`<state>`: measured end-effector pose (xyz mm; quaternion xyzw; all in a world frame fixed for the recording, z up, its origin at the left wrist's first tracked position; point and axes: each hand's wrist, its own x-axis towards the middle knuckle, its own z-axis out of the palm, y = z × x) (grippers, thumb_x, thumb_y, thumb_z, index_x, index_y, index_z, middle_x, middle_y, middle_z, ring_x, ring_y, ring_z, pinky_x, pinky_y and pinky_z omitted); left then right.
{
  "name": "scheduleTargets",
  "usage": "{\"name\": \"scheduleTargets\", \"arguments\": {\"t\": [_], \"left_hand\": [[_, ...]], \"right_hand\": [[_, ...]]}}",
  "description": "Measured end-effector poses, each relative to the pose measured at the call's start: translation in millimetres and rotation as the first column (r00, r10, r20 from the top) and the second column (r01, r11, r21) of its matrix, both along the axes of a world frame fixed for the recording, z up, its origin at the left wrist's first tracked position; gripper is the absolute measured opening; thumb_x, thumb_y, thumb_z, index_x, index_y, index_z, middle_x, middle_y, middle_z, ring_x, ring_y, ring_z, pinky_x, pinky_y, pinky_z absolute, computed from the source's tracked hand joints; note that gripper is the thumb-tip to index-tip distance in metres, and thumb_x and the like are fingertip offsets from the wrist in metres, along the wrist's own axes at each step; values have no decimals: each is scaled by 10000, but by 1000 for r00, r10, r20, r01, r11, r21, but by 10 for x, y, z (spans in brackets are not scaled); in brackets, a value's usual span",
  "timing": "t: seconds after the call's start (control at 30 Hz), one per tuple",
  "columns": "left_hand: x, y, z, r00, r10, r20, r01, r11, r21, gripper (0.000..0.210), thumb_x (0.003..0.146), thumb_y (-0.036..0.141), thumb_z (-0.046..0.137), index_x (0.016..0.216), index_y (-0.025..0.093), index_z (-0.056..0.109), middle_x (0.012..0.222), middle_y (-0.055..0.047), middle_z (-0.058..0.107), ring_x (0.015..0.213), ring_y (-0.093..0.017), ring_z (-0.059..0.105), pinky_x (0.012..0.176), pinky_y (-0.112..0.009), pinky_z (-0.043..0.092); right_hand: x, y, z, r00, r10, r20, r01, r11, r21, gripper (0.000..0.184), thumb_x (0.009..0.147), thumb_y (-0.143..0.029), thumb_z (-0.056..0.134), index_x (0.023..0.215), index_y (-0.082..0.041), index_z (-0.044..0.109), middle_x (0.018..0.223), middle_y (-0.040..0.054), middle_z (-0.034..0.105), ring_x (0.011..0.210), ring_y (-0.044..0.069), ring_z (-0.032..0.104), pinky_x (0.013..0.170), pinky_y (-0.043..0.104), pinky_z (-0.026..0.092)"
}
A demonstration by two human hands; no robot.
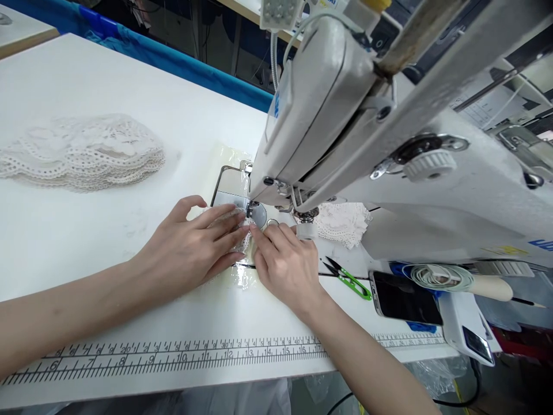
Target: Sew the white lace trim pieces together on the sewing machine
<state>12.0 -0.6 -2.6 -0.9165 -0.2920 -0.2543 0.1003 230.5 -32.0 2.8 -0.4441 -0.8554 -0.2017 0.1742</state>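
A piece of white lace [246, 241] lies under the presser foot [249, 208] of a sewing machine [319, 98], mostly hidden by my fingers. My left hand [190, 245] rests flat on the lace, left of the needle area, its fingers stretched out and apart. Close on the other side, my right hand [287, 259] has its fingers bent, with thumb and forefinger closed at the lace's right edge. A ring shows by its fingers. Behind the right hand, more white lace [341, 223] lies beneath the machine arm.
A stack of scalloped lace [86, 153] sits on the white table [86, 242] at left. Green thread snips [348, 278], a phone [406, 297] and a cord coil [440, 278] lie at right. A printed ruler [207, 357] runs along the front edge.
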Motion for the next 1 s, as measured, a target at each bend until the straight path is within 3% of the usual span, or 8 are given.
{"name": "scheduleTargets", "arguments": {"t": [0.27, 0.5, 1.0], "left_hand": [[13, -13, -36, 999, 31, 30, -27, 994, -105, 326, 1111, 321, 435, 1337, 304, 668, 1320, -48, 756, 1325, -292, 659, 1018, -542, 462], [23, -10, -23, 1000, 29, -9, -29, 999, -22, 355, 1126, 310, 396, 1320, 230, 681, 1319, -85, 754, 1285, -296, 683, 976, -533, 467], [14, 42, -57, 999, 37, 20, -36, 997, -69, 356, 1116, 353, 430, 1359, 247, 667, 1344, -96, 742, 1308, -306, 665, 1062, -539, 434]], "right_hand": [[-8, 5, -5, 999, 3, -36, -5, 999, -34, 306, 969, -85, 514, 1134, -106, 771, 873, 65, 763, 751, 182, 620, 698, 351, 371], [0, -7, -9, 1000, -4, -26, 3, 999, -33, 309, 989, -99, 510, 1161, -111, 765, 785, 43, 738, 747, 187, 624, 702, 352, 383], [-2, 41, -34, 999, -40, -7, 40, 997, -63, 315, 985, -110, 536, 1211, -77, 753, 804, 82, 738, 823, 222, 645, 761, 364, 416]]}}
